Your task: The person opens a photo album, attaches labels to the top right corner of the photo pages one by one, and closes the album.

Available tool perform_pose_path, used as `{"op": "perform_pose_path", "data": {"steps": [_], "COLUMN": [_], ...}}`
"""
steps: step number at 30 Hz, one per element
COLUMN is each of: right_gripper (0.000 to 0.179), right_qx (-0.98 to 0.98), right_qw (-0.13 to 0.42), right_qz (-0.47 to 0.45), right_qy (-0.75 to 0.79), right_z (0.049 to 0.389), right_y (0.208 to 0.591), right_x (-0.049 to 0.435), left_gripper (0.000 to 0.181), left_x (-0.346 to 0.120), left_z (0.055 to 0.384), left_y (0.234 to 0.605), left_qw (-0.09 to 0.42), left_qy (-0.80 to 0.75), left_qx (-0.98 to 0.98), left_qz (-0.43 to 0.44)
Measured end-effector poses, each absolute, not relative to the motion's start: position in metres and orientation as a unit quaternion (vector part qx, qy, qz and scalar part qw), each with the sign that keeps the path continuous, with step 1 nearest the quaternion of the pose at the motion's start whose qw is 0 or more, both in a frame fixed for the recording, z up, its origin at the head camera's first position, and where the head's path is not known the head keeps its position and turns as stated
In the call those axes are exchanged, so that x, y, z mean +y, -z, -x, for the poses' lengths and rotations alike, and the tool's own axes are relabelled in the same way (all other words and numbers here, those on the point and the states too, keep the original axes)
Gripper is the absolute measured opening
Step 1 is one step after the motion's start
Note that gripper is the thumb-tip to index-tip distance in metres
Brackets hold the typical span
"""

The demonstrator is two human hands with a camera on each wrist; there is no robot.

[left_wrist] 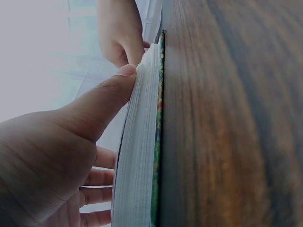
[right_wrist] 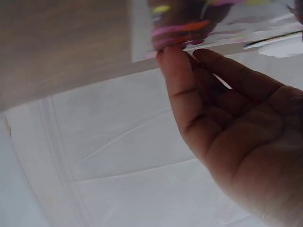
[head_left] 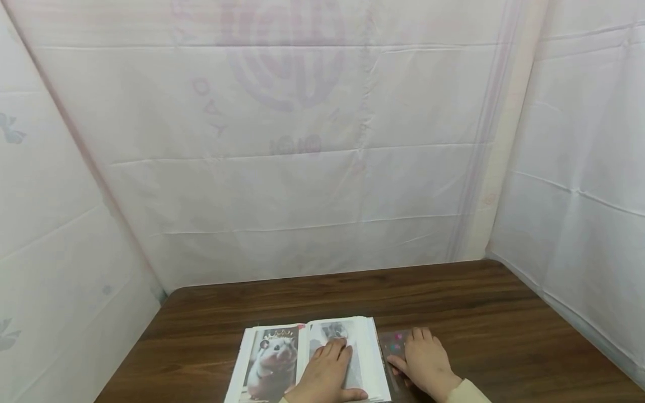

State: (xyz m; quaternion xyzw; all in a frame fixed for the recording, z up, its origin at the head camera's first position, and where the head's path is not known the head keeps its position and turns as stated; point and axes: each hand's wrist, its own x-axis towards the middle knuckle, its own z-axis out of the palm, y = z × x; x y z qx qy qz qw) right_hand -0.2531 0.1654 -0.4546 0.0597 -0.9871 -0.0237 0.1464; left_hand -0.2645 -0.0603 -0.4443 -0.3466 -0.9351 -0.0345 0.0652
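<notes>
An open book point(head_left: 375, 358) lies near the table's front edge, with a crowned hamster picture point(head_left: 272, 364) on its left page. My left hand point(head_left: 325, 372) rests on the right page, fingers straight over a pale grey picture. The left wrist view shows the thumb of the left hand point(left_wrist: 61, 142) against the edge of the thick page block point(left_wrist: 137, 142). Just right of the book, my right hand point(head_left: 425, 358) pinches a clear plastic sheet point(head_left: 393, 342) with small pink and blue spots. Close up, the fingertips of the right hand point(right_wrist: 227, 113) meet the sheet's edge.
The dark wooden table point(head_left: 504, 319) extends behind and to the right of the book. White printed cloth point(head_left: 302, 196) hangs at the back and along both sides, meeting the table's edges.
</notes>
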Motion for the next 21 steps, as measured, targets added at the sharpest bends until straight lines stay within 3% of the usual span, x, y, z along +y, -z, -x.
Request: {"op": "perform_pose_path", "data": {"steps": [10, 21], "right_gripper": [0.071, 0.08], "right_qx": [-0.99, -0.99], "right_qw": [0.134, 0.14], "right_qz": [-0.038, -0.026], "right_qy": [0.011, 0.008], "right_z": [0.2584, 0.26], "right_y": [0.4552, 0.4608], "right_x": [0.1638, 0.1666], "left_gripper": [0.088, 0.089], "left_x": [-0.0613, -0.0611], "left_z": [0.2645, 0.2628], "left_y": [0.4442, 0.4427], "left_qw": [0.098, 0.081], "left_qy": [0.033, 0.043], "left_qx": [-0.928, -0.93], "left_qz": [0.357, 0.355]}}
